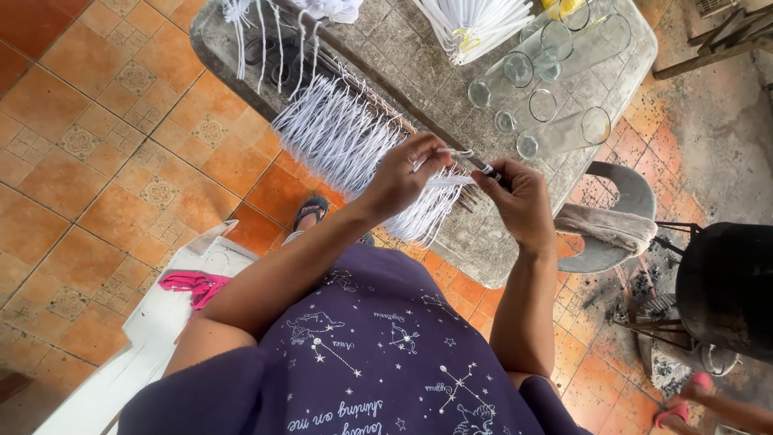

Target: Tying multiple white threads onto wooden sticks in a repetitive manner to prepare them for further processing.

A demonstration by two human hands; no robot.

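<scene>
A white string is pinched in the left hand, just beside the right hand, whose fingers are closed on a dark rod, apparently thin. If tugged, hanging strings beyond the fingers could tangle over the table.

clear glass tubes lying on the stone table — pink cloth on a white bench.

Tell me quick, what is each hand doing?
Left hand: closed, pinching a thin white strand.
Right hand: closed around a dark rod.
</scene>
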